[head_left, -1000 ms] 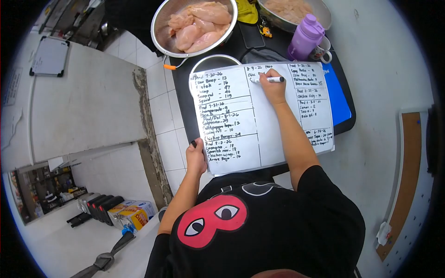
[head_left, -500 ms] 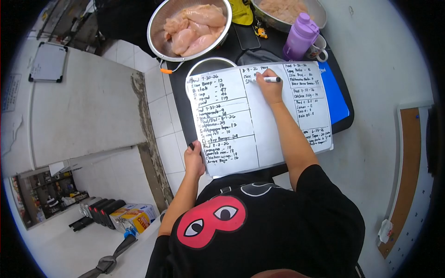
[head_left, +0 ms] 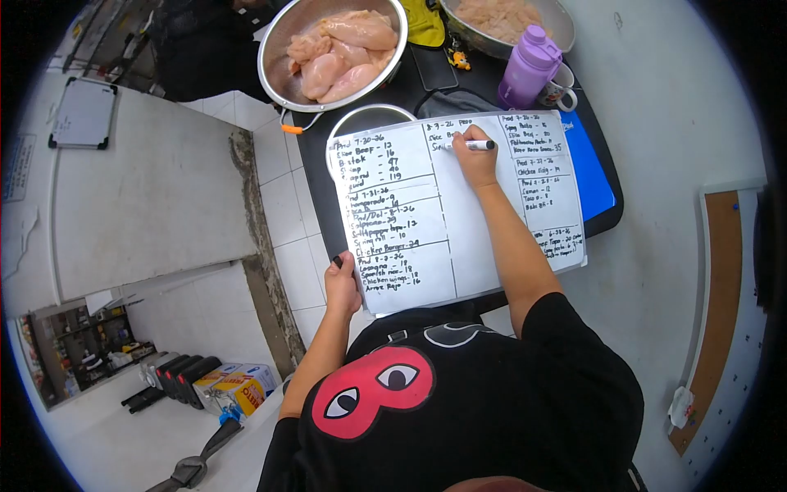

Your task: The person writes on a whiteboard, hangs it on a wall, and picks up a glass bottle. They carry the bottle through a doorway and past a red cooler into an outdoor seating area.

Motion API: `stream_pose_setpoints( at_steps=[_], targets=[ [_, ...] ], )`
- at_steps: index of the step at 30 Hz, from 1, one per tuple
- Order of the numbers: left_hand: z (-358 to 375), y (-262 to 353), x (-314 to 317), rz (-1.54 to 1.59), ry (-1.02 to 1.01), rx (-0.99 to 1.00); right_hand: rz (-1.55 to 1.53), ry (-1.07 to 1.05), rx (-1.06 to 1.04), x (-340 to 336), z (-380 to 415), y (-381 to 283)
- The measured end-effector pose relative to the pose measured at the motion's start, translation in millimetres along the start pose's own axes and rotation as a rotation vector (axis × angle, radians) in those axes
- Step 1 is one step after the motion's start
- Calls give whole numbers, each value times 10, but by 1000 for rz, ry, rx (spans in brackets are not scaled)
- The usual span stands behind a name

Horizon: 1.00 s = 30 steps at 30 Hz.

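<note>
A whiteboard (head_left: pixel 479 246) covered with handwritten lists leans between my body and a black table. My right hand (head_left: pixel 477 156) is closed round a marker (head_left: pixel 479 145), its tip at the second line under "8-3-26" in the middle column. At the board's lower left edge, my left hand (head_left: pixel 343 287) grips the side, with a small black cap-like piece (head_left: pixel 337 261) between its fingers. Beyond the board's top edge stands a metal bowl (head_left: pixel 283 78) of raw chicken pieces (head_left: pixel 344 57).
On the black table (head_left: pixel 316 176) are a purple bottle (head_left: pixel 529 70), a mug (head_left: pixel 564 88), a phone (head_left: pixel 434 70), a blue folder (head_left: pixel 592 168) and a second bowl (head_left: pixel 566 29) of pale meat. Another person in dark clothes (head_left: pixel 209 49) is at the upper left.
More letters now show on the second line of the middle column, and my right hand with the marker has shifted very slightly. My left hand has kept its hold.
</note>
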State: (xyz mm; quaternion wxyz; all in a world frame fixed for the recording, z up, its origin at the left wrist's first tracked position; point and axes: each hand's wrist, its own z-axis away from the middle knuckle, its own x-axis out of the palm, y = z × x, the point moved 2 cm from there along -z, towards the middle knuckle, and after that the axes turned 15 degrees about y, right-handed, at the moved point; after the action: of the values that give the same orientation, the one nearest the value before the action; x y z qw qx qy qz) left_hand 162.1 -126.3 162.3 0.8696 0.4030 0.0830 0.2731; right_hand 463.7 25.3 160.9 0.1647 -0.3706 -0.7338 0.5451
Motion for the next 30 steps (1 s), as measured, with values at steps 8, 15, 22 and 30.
stream_pose_setpoints(
  at_steps=[8, 15, 22, 30],
  targets=[
    [-1, -2, -3, -4, -28, 12, 19, -21, -33, -9, -29, 47],
    [-8, -8, -11, -4, -6, -4, 8, -1, -30, 4, -44, 42],
    [-43, -22, -40, 3, -35, 0, 11, 20, 18, -84, -25, 13],
    [7, 7, 2, -16, -15, -2, 4, 12, 0, -88, -55, 16]
  ],
)
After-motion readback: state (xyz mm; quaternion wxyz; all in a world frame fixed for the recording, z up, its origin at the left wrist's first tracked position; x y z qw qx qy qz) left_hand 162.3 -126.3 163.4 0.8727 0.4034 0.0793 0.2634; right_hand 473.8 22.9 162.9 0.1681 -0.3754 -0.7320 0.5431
